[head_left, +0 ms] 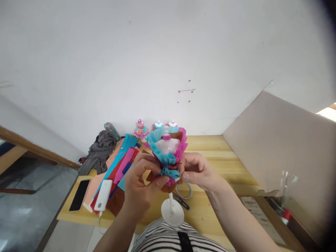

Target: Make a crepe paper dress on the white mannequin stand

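A small white toy dress form (168, 144) is held up over the table, its round white base (172, 212) tilted toward me. Ruffled blue, pink and brown crepe paper (168, 159) wraps around it. My left hand (143, 183) grips the dressed form from the left, thumb and finger closed at a blue crepe paper band (170, 173). From the right, my right hand (195, 169) pinches the crepe paper near the same band. Parts of both hands' fingertips are hidden behind the paper.
Blue, red and pink crepe paper sheets (125, 159) lie left on the wooden table (217, 154). Nearby are a white power bank (103, 195), a phone (80, 195) and striped cloth (98, 152). A blue cutter (181, 201) and a tape ring (189, 192) lie beneath my hands. Another dressed form (141, 130) stands behind.
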Demonstrator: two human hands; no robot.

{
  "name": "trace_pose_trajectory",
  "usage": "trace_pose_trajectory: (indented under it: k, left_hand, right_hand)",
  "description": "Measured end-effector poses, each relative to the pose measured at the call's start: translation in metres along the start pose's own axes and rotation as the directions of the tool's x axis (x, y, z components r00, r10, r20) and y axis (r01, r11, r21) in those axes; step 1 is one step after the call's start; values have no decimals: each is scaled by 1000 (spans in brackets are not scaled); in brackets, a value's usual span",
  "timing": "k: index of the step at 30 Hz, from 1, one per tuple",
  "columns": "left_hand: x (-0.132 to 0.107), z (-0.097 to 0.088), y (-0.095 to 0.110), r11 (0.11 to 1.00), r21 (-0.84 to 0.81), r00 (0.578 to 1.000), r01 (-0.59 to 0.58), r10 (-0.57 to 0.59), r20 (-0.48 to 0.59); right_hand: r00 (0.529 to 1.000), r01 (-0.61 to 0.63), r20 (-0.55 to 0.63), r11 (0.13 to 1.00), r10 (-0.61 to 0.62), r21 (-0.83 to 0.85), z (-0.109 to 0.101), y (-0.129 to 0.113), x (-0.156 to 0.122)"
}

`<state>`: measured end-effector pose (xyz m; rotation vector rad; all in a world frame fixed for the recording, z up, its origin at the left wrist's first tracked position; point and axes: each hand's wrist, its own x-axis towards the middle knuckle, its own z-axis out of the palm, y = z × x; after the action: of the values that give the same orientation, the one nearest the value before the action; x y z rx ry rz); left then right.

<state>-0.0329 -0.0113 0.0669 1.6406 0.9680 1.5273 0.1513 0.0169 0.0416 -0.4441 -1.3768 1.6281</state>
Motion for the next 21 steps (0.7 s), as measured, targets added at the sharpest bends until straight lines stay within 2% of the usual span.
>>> trace_pose_trajectory:
  k: [2,5,8,10,13,15,18,21]
  left_hand:
    - [-1,0,3,990,63,992,-127,126,15]
    - [-2,0,6,934,167,949,-316,314,38]
    - [-4,-1,2,923,120,931,-366,364,43]
    - [-7,-2,-2,954,10,954,-300,300,25]
    - [-12,-5,-11,974,-129,982,-184,178,-57]
    - [-14,-7,-16,976,-208,996,-61,48,-70]
    - [-15,-11,-20,925,-315,977,213,-202,67]
    - [-13,-12,-23,877,-340,940,341,-311,139]
  right_hand:
    - [1000,25,7,999,-25,-26,2,-3,-1]
    - [997,73,17,996,-72,-52,5,-7,-2]
    - [993,112,37,991,-110,-78,7,-10,-3]
    - [993,117,39,988,-114,-99,8,-11,-4]
    - [997,81,13,989,-80,-124,9,-11,-6]
    - [998,55,-9,988,-56,-142,11,-11,-6]
    - [999,43,-19,989,-46,-142,14,-11,-3]
    - [999,40,-18,995,-42,-95,19,-10,0]
